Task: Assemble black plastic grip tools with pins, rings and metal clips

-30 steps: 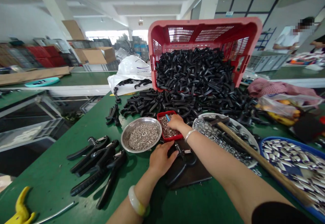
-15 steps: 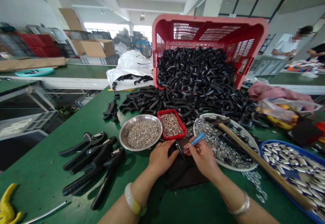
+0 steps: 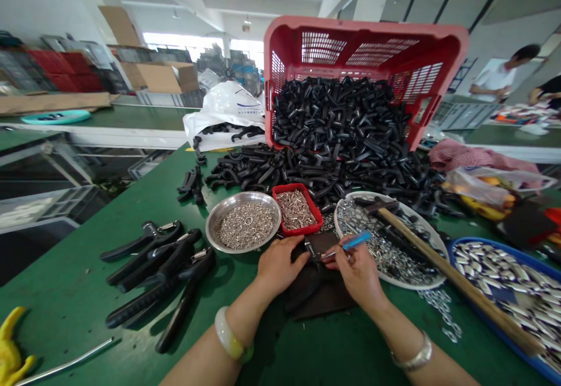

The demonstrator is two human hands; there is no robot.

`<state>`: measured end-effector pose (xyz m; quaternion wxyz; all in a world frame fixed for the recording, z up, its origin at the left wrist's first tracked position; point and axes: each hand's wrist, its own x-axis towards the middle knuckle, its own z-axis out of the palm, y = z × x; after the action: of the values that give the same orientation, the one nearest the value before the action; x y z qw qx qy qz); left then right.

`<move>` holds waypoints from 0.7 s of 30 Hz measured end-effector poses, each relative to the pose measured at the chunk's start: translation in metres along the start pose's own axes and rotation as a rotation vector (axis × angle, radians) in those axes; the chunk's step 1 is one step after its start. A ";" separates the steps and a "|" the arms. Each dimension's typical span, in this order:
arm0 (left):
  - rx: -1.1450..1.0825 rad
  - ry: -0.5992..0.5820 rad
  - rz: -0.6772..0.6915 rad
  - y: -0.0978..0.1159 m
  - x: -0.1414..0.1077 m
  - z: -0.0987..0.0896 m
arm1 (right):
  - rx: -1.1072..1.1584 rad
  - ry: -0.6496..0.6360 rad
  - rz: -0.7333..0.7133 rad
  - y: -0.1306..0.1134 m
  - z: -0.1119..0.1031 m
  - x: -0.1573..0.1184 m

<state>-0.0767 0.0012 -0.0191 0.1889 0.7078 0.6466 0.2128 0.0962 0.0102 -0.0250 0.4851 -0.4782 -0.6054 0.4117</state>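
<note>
Since the last look my right hand (image 3: 359, 272) has drawn slightly to the right, carrying the slim blue-handled pick (image 3: 357, 240) with it. Across the green workbench (image 3: 65, 292), the big red plastic crate (image 3: 363, 27) lies tipped near the far edge, spilling a heap of curved black plastic parts (image 3: 337, 123) toward me. Near the right edge sit a blue-rimmed tray of flat metal pieces (image 3: 491, 254) and a round white plate of metal bits (image 3: 421, 234), with a wooden-handled hammer (image 3: 456, 275) lying across the plate. Toward the left edge lies a group of black-handled plier-like tools (image 3: 175, 260). Straight ahead are a round steel bowl of small silver fittings (image 3: 243, 196) and a small red tray of metal pins (image 3: 276, 211). Over a dark mat (image 3: 337, 295), my left hand (image 3: 280, 266) is closed around a black plier-like hand tool (image 3: 307, 292), with its small metal head (image 3: 312, 250) just beside the pick's tip. My right hand is almost closed, pinching the pick between thumb and fingers. I judge this to be the fitting step at that metal head, though what sits in it is too small to tell. The next move calls for placing the pick's tip exactly and steadily.
</note>
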 end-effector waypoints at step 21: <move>0.014 0.018 0.032 -0.002 -0.001 0.000 | 0.285 -0.099 0.170 -0.004 -0.003 0.004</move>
<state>-0.0779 0.0003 -0.0204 0.1746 0.7173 0.6385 0.2176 0.0981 0.0130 -0.0201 0.4810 -0.4334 -0.5213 0.5559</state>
